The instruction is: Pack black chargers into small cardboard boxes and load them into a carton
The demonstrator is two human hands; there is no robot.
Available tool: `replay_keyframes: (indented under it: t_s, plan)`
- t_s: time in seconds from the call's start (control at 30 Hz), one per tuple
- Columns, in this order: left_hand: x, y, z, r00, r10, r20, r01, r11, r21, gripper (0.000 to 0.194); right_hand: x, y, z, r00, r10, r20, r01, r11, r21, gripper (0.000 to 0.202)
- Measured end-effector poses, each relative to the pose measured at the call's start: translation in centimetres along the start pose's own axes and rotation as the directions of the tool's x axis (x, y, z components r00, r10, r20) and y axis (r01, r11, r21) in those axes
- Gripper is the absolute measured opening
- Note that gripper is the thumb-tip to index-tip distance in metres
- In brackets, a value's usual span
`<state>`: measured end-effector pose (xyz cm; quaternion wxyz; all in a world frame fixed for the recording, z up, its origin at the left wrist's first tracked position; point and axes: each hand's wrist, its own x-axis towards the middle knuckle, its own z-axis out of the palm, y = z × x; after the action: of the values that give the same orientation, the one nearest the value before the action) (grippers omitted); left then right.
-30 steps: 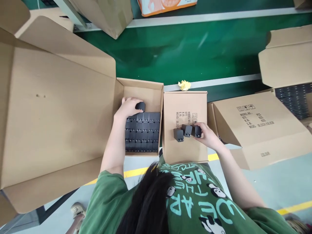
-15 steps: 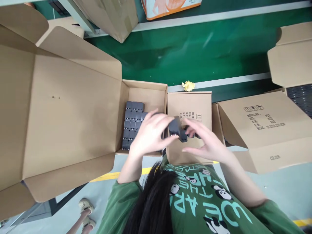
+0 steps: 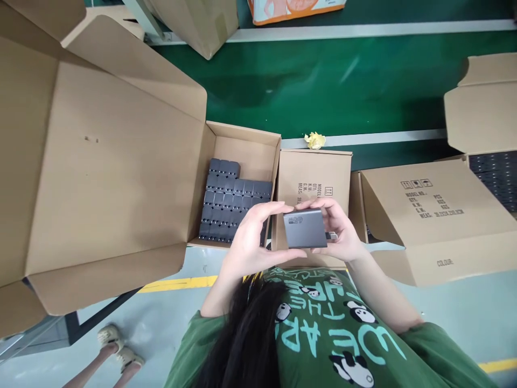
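A dark grey power adapter (image 3: 305, 229) with metal prongs at its right end and printing on its upper face is between my hands. My left hand (image 3: 256, 234) grips its left end, fingers along the top edge and thumb along the bottom. Around the prong end, my right hand (image 3: 343, 234) is closed on it too. Below the adapter lies a closed cardboard box (image 3: 313, 170) with printed text. To the left, an open cardboard box (image 3: 244, 136) holds rows of dark adapters (image 3: 230, 202), standing tightly packed; my left hand covers part of them.
A large open flap (image 3: 121, 161) spreads out at left. At right stands another printed carton (image 3: 440, 205), beside more dark pieces (image 3: 495, 175). Crumpled yellow material (image 3: 315, 140) lies behind the middle box. Another person's feet (image 3: 119, 347) show at lower left.
My hands have come together on one adapter, which now lies level with its printed face up. Before, they were apart with dark pieces between them. The view has shifted slightly.
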<state>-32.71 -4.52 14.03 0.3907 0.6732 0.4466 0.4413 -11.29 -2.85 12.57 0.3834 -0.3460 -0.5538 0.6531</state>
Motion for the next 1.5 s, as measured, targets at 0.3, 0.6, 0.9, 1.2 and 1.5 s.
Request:
replay_keyframes:
  t_s: [0.3, 0.6, 0.9, 1.2, 1.5]
  plan:
    - [-2.3, -4.1, 0.3, 0.982, -0.189, -0.027, 0.190, 0.954, 0.230, 0.076, 1.9, 0.2, -0.6, 0.988, 0.155, -0.022, -0.149, 0.888, -0.434, 0.059]
    - [-10.2, -7.0, -1.3, 0.778, -0.513, -0.362, 0.594, 0.789, 0.159, 0.042, 19.6, 10.3, 3.9, 0.932, 0.357, 0.055, -0.131, 0.477, -0.869, 0.059]
    - [-12.4, -8.2, -0.7, 0.833, -0.477, -0.280, 0.531, 0.832, 0.163, 0.029, 16.2, 5.4, -1.8, 0.848, 0.473, 0.241, -0.136, 0.633, -0.762, 0.077]
    - [-5.6, -9.3, 10.6, 0.902, -0.356, 0.246, 0.325, 0.933, 0.156, 0.065, -3.3, 3.8, -10.2, 0.827, 0.561, 0.035, -0.168, 0.306, -0.937, 0.091]
    - [-4.5, -10.1, 12.4, 0.905, -0.320, 0.279, 0.284, 0.945, 0.162, 0.060, -4.8, 7.8, -6.8, 0.942, 0.326, 0.074, 0.046, 0.093, -0.995, 0.070]
